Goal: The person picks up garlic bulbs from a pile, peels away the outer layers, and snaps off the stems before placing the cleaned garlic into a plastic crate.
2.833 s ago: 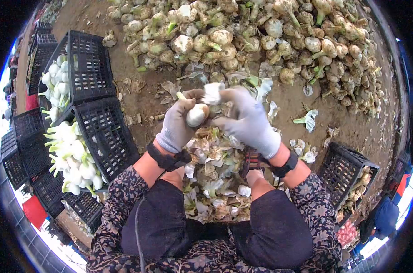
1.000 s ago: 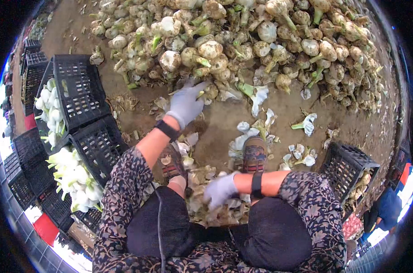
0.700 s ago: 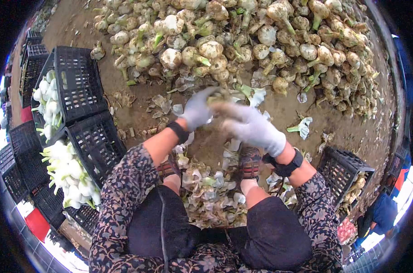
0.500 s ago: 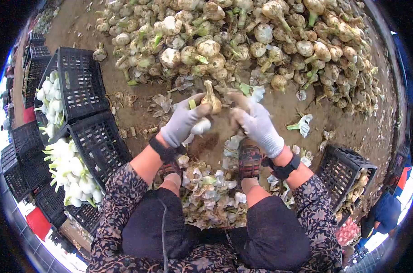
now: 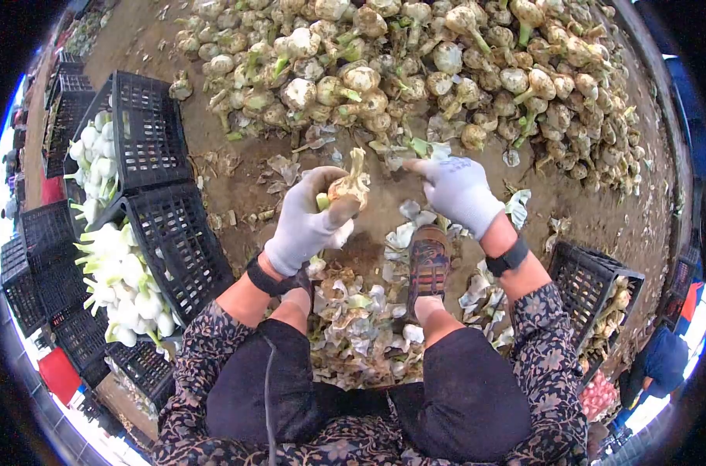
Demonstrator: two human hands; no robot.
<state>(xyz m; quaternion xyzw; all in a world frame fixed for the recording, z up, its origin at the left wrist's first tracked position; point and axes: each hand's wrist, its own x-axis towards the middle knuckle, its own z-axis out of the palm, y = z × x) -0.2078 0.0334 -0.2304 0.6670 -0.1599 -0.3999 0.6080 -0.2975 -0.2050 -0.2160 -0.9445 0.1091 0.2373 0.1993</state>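
My left hand (image 5: 306,221), in a pale glove with soiled fingertips, is closed around a garlic bulb (image 5: 351,189) with torn brownish skin and a short upright stem. A cleaner white bulb (image 5: 339,234) shows below the thumb in the same hand, and a green stem end peeks out between the fingers. Off to the right, my gloved right hand (image 5: 460,190) is apart from the bulb, back upward, its index finger stretched toward the left. Its other fingers are mostly hidden; nothing shows in it. Loose garlic skins (image 5: 360,326) lie between my feet.
Ahead lies a large heap of unpeeled garlic (image 5: 415,70). At left, tilted black crates (image 5: 174,248) hold white cleaned garlic (image 5: 127,287). Another black crate (image 5: 590,291) with brownish garlic stands at right. Beyond it is a person in blue (image 5: 662,361).
My right hand has drawn away from the bulb to the right and turned its back upward. The left hand, still holding the garlic, has shifted slightly; the bulb's skin now looks torn.
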